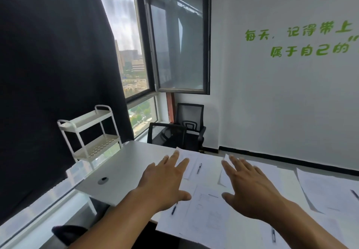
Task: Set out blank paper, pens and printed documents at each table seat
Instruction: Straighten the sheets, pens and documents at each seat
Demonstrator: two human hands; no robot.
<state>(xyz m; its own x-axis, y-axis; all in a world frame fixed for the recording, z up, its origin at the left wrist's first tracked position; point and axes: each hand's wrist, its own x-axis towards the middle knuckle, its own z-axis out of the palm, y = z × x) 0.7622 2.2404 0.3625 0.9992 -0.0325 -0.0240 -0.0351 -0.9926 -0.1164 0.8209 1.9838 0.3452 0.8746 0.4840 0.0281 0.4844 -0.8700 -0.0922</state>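
— White table [124,163] by a big window [124,41], is it? Where are the papers?

— Spread over the right half of it. Nearest is a printed document [209,210] with faint lines of text, lying between the two forearms. A pen [173,209] lies just left of it, partly under the left hand. Farther off is another sheet [191,163] with a second pen [199,168] just to its right.

— And the hands?

— Both are stretched out over the table, palms down, fingers straight and spread. The left hand [165,179] holds nothing; its fingertips reach over the far sheet's left edge. The right hand [246,182] holds nothing either, and its fingertips are at a sheet [225,158] whose far corner is lifted. Whether they touch the paper, I cannot tell.

— Anything more to the right?

— More sheets [326,188] at the right edge, with a pen [354,194] on them, and one more pen [273,234] near the right forearm.

— Around the table?

— A white trolley [89,130] with shelves to the left against a dark curtain [48,74], two black mesh chairs [186,128] at the far end, and a white wall [272,103] with green lettering [299,41].
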